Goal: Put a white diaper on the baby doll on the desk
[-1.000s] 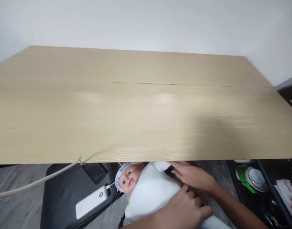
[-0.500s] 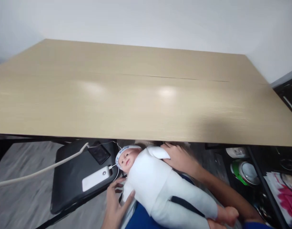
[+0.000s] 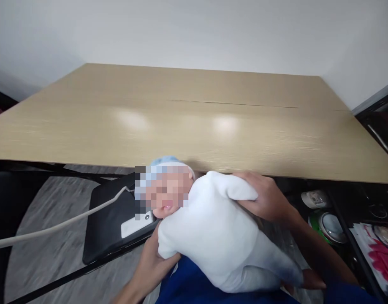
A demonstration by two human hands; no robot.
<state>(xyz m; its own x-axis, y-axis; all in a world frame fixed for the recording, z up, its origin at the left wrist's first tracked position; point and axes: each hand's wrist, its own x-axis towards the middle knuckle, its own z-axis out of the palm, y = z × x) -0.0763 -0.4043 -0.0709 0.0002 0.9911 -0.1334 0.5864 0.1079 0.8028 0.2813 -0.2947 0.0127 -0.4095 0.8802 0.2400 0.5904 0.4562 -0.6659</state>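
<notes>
A baby doll [image 3: 209,230] in white clothes and a light blue cap lies tilted across my lap, its head to the left by the table's front edge. My left hand [image 3: 157,253] grips the doll at its lower-left sleeve, thumb on top and the other fingers hidden beneath. On the far side my right hand [image 3: 265,196] is wrapped round the doll's upper body near the other sleeve. The doll's legs stretch toward the lower right, with a bare foot partly in view.
A wooden table [image 3: 181,131] spans the view against a white wall. At left, a black stool [image 3: 101,232] carries a white power bank [image 3: 135,226], and a pale cable [image 3: 63,226] crosses over it. Right of me, a dark shelf holds a green-rimmed container [image 3: 329,228] and a pink item [image 3: 383,257].
The doll has risen closer to me, its head now overlapping the table edge. Both hands rose with it, and the left has closed on its sleeve. The view has shifted slightly.
</notes>
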